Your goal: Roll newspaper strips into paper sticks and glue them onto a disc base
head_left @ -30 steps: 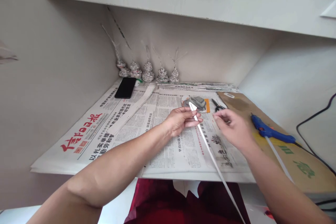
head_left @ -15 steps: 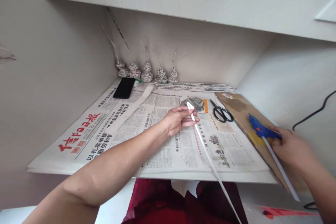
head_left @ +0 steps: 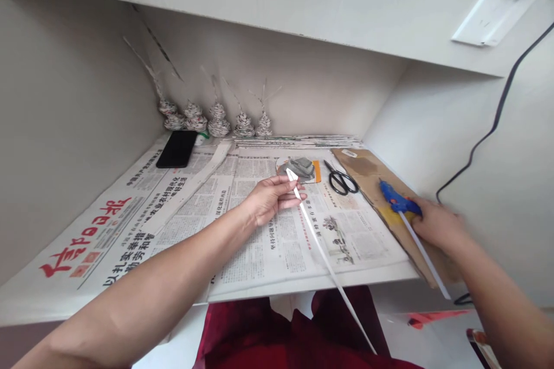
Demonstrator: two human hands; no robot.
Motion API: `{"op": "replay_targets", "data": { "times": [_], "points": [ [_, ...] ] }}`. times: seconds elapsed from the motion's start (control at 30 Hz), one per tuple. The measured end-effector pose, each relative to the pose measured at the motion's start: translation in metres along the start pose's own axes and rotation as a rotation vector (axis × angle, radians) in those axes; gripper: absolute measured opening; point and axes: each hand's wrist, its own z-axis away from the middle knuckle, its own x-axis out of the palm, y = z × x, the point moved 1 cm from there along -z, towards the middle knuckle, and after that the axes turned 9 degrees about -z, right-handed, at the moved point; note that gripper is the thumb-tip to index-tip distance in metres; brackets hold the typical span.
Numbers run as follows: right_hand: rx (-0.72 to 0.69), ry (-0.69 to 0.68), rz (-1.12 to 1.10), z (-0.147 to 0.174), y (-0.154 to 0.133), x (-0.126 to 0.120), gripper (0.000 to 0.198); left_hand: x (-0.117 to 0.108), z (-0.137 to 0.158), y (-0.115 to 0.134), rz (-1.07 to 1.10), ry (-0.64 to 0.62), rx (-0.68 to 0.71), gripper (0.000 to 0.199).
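Observation:
My left hand (head_left: 274, 196) is over the newspaper, its thumb and fingers pinching a long white paper strip (head_left: 321, 251) near the top. The strip's upper end is folded into a small point, and its tail runs down past the table edge towards my lap. At the right, my right hand (head_left: 439, 223) is closed round the handle of a blue hot glue gun (head_left: 395, 198), low over the cardboard. From the gun's back sticks a long whitish glue stick (head_left: 426, 256). Whether the gun rests on the cardboard I cannot tell.
Black-handled scissors (head_left: 341, 180) and a grey bundle (head_left: 300, 168) lie on the newspaper (head_left: 255, 236). Cardboard (head_left: 367, 176) covers the right side. Behind are a black phone (head_left: 176, 149), several woven paper gourds (head_left: 219, 121) and thin paper rolls (head_left: 298, 142). A black cord (head_left: 485, 132) hangs at right.
The view has turned to the right, bringing the wall socket and plug into sight. Both hands keep their grips; my right hand with the glue gun has moved slightly nearer the cardboard's middle.

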Motion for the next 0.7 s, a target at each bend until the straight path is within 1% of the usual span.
{"op": "replay_targets", "data": {
  "times": [0.07,0.13,0.2,0.27,0.33,0.37,0.47,0.5,0.57,0.6,0.67,0.7],
  "points": [
    [-0.011,-0.089,0.053,-0.003,0.002,0.002,0.038,0.0,0.0,0.0,0.002,0.005,0.004,0.013],
    [-0.013,-0.077,-0.001,-0.003,0.001,0.004,0.036,0.001,0.0,-0.001,0.004,0.016,0.005,0.013],
    [0.0,-0.066,-0.104,-0.001,-0.003,0.003,0.035,0.001,0.0,-0.001,0.01,0.021,0.006,0.014],
    [0.084,-0.058,-0.193,0.004,-0.011,0.0,0.039,0.001,0.0,0.0,0.017,0.02,0.012,0.015],
    [0.213,-0.054,-0.273,0.011,-0.022,-0.008,0.047,0.002,0.0,0.0,0.019,0.013,0.025,0.015],
    [0.245,-0.056,-0.33,0.016,-0.029,-0.012,0.047,0.002,0.0,0.0,0.017,0.012,0.03,0.015],
    [0.224,-0.107,-0.558,0.032,-0.054,-0.024,0.038,0.003,0.002,0.0,0.008,0.023,0.031,0.015],
    [0.206,-0.166,-0.633,0.038,-0.062,-0.026,0.034,0.004,0.003,0.001,0.004,0.028,0.027,0.014],
    [0.104,-0.271,-0.717,0.051,-0.08,-0.028,0.028,0.006,0.005,0.001,-0.003,0.038,0.021,0.013],
    [0.032,-0.29,-0.726,0.058,-0.089,-0.029,0.027,0.007,0.006,0.001,-0.004,0.04,0.02,0.014],
    [-0.065,-0.268,-0.712,0.069,-0.107,-0.03,0.026,0.009,0.007,0.002,-0.007,0.032,0.026,0.015],
    [-0.095,-0.232,-0.698,0.074,-0.116,-0.031,0.025,0.009,0.008,0.002,-0.01,0.028,0.028,0.016]
  ]
}}
